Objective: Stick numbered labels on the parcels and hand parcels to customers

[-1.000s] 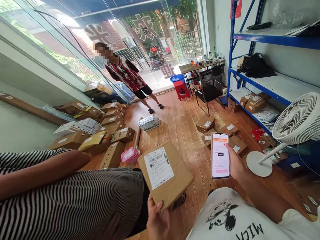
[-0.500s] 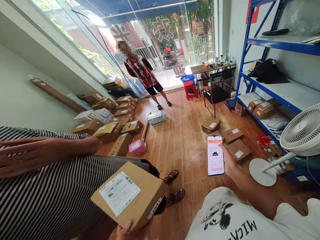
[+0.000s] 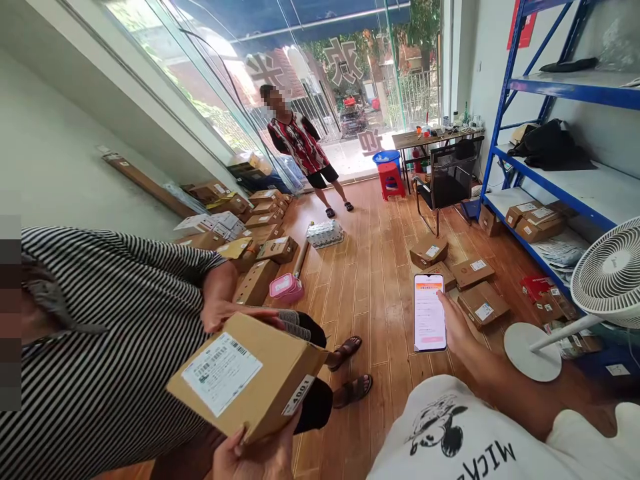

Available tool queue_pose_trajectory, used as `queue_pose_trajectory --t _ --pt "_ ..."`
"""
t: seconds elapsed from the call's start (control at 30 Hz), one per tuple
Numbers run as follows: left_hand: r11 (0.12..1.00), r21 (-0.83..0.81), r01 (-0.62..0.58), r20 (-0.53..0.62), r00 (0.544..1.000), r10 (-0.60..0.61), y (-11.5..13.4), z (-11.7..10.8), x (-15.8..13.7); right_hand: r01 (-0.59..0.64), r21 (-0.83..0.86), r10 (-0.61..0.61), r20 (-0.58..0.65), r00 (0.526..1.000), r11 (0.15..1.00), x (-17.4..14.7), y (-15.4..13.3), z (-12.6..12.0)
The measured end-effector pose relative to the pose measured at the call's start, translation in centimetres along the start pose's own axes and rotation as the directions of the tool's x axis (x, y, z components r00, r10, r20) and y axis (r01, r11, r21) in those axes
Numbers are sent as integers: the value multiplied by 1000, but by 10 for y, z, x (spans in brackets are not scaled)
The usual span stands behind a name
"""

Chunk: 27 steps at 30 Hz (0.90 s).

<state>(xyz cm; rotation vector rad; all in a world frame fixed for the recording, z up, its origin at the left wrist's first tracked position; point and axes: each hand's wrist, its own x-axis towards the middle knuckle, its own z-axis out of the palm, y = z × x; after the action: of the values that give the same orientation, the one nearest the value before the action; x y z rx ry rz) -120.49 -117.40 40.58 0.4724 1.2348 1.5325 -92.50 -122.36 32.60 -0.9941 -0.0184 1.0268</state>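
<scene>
A brown cardboard parcel (image 3: 250, 380) rests in my left hand (image 3: 257, 457), which grips it from below at the near corner. On its top is a white shipping label (image 3: 222, 373), and a smaller label on the side reads 4001. My right hand (image 3: 453, 320) is closed round a smartphone (image 3: 429, 313) held upright, its lit screen facing me, thumb at the right edge. A person in a striped shirt (image 3: 125, 320) stands close on the left. That person's hand (image 3: 220, 313) is at the parcel's far edge; whether it touches is unclear.
Several parcels (image 3: 277, 249) line the left wall near a pink container (image 3: 286, 288). More boxes (image 3: 484, 305) lie on the right floor, beside a white fan (image 3: 533, 350) and blue shelving (image 3: 575, 93). Another person (image 3: 300, 147) stands by the window. A chair (image 3: 445, 187) stands at the desk.
The striped-shirt person's hand has come down from the left to the parcel's far edge. The parcel has shifted slightly left in view. A dark pop-up has gone from the phone screen.
</scene>
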Motion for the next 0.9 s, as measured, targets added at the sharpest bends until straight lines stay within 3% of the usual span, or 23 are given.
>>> queue_pose_trajectory --t 0.1,0.27,0.4,0.57,0.63,0.67,0.77,0.8,0.83,0.9 --pt "998 -13 56 26 998 -55 -3 -1 2 -60 44 61 -33 998 997 -1 -1 1" --pt "993 -34 115 140 984 -110 -18 7 12 -60 45 61 -16 998 997 -4 1 -1" --pt "988 -76 138 181 976 -123 -23 29 36 -6 41 7 -24 1000 999 -7 3 -3" --pt "953 -82 293 208 940 -271 -37 61 54 -41 22 41 7 999 999 -10 6 -8" --pt "946 33 322 343 886 -313 -55 75 41 -65 19 65 28 997 998 -10 7 -10" --pt "935 116 335 435 829 -351 -66 81 31 -73 22 72 33 997 997 -10 7 -11" --pt "856 391 339 623 587 -517 -100 103 -4 -64 25 63 24 998 998 -11 8 -13" --pt "841 445 307 655 529 -539 -110 110 -14 -54 22 53 21 998 998 -12 8 -14" --pt "837 479 266 681 489 -545 -117 117 -22 -44 17 44 21 999 999 -13 8 -14" --pt "846 504 176 711 472 -522 -128 128 -30 -29 4 29 21 999 1000 -15 8 -15"
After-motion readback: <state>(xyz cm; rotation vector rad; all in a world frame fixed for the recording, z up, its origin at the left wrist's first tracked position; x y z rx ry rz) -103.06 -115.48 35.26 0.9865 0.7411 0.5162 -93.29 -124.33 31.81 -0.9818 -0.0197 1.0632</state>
